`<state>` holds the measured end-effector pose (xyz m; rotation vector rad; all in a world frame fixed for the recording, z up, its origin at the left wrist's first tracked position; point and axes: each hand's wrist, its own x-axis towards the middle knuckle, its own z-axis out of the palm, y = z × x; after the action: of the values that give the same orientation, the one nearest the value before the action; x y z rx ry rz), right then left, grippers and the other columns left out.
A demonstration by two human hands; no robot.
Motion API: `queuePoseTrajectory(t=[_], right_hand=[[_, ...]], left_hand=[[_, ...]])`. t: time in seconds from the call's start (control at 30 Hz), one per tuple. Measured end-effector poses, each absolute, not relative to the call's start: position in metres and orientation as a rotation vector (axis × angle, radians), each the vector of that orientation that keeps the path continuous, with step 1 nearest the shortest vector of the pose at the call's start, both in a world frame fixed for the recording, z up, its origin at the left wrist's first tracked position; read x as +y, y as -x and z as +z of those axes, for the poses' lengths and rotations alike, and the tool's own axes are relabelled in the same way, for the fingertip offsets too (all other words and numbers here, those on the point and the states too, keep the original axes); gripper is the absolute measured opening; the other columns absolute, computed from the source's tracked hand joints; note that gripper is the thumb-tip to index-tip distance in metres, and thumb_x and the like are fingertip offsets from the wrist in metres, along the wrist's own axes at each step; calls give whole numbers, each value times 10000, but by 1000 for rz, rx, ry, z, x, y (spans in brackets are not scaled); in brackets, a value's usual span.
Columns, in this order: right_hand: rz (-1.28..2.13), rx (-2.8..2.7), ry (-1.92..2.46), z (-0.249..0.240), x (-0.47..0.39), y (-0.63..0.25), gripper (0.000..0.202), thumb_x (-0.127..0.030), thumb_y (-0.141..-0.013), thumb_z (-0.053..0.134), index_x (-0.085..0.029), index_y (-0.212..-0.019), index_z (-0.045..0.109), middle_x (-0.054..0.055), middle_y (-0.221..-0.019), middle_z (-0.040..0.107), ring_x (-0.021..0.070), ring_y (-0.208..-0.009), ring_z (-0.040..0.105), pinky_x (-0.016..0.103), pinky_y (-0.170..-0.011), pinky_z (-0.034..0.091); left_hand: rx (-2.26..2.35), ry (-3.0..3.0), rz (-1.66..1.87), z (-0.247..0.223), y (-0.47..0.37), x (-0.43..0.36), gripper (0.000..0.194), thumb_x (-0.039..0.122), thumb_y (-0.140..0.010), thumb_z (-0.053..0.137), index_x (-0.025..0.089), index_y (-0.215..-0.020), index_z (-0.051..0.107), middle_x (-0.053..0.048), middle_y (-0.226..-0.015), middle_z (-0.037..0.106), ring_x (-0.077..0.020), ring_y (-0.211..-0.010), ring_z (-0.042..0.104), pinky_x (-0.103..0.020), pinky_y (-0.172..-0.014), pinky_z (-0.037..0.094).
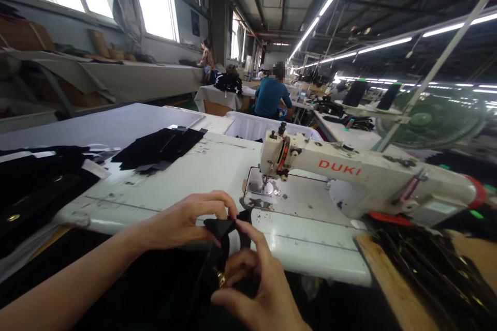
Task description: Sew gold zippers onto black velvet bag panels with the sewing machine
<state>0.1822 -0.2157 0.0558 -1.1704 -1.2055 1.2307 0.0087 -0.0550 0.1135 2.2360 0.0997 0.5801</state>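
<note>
At the front edge of the sewing table, a black fabric piece (222,226) with a white strip and a gold metal fitting (220,277) is between my hands. My left hand (194,220) pinches its upper left part, thumb below and fingers on top. My right hand (260,279) presses its index finger on the top right of the piece, the other fingers curled by the gold fitting. The lower part of the fabric is lost in shadow. Just beyond my hands stands a white sewing machine (310,165), its needle area apart from the fabric.
A stack of black fabric pieces (159,147) lies on the pale green table (217,165). More black pieces with gold fittings (34,186) are at the left, and others (430,274) at the right. A white bin (248,123) stands behind; a seated person (272,95) is beyond it.
</note>
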Motion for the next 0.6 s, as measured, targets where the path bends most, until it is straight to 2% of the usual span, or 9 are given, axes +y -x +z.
queuePoseTrajectory(t=[0.1, 0.17, 0.23, 0.27, 0.33, 0.4, 0.43, 0.47, 0.6], right_hand=[[1103, -1147, 1136, 59, -210, -192, 743, -317, -829, 786, -288, -1465, 403, 21, -1012, 693, 179, -796, 705, 348, -765, 592], [841, -1282, 1204, 66, -202, -202, 585, -303, -912, 696, -310, -1449, 464, 88, -1286, 606, 209, -1028, 679, 393, -903, 567], [676, -1516, 1275, 76, -192, -210, 540, -273, -898, 728, -333, -1404, 548, 87, -1488, 467, 251, -1324, 519, 447, -1104, 438], [669, -1625, 1267, 81, -187, -213, 487, -262, -881, 755, -332, -1341, 609, 68, -1510, 458, 256, -1398, 442, 453, -1158, 372], [746, -1751, 1189, 89, -179, -215, 250, -256, -890, 761, -291, -1131, 707, 37, -1375, 601, 231, -1349, 496, 423, -1154, 360], [829, -1780, 1136, 94, -175, -215, 35, -253, -933, 717, -247, -960, 696, 7, -1126, 719, 190, -1136, 632, 357, -1045, 436], [849, -1770, 1136, 96, -176, -216, 34, -253, -957, 685, -237, -932, 670, -4, -1051, 731, 175, -1046, 659, 329, -988, 456], [847, -1750, 1151, 97, -178, -217, 54, -255, -980, 651, -233, -932, 642, -5, -1049, 730, 168, -1014, 664, 313, -959, 459], [792, -1639, 1209, 98, -192, -231, 120, -300, -1045, 514, -235, -944, 514, 38, -1225, 664, 185, -1145, 603, 329, -1011, 413]], left_hand=[[106, -2153, 739, 103, -5, -60, 162, 275, -1009, 631, 191, -883, 689, -64, -983, 680, -171, -894, 678, -267, -818, 550], [146, -2083, 839, 97, -4, -65, 225, 317, -1024, 611, 207, -881, 746, -63, -945, 672, -166, -844, 679, -277, -785, 559], [176, -2014, 920, 94, -4, -71, 261, 383, -1008, 633, 231, -881, 803, -80, -966, 657, -179, -848, 675, -303, -789, 572], [182, -1989, 954, 93, -5, -74, 267, 409, -996, 647, 242, -886, 824, -92, -983, 648, -188, -860, 671, -318, -798, 578], [214, -1961, 987, 91, -6, -79, 274, 447, -975, 665, 262, -888, 848, -109, -997, 638, -202, -873, 657, -342, -808, 583], [256, -1940, 1012, 88, -7, -82, 279, 471, -959, 679, 273, -874, 855, -112, -969, 639, -208, -869, 646, -354, -808, 585], [276, -1932, 1031, 87, -6, -83, 278, 475, -957, 681, 275, -872, 856, -109, -958, 640, -211, -870, 644, -358, -812, 584], [295, -1926, 1052, 85, -5, -83, 273, 471, -957, 684, 274, -876, 854, -103, -955, 643, -214, -877, 647, -358, -819, 582], [495, -1934, 1119, 81, 3, -78, 236, 389, -979, 670, 232, -864, 803, -51, -946, 691, -177, -826, 674, -276, -785, 558]])
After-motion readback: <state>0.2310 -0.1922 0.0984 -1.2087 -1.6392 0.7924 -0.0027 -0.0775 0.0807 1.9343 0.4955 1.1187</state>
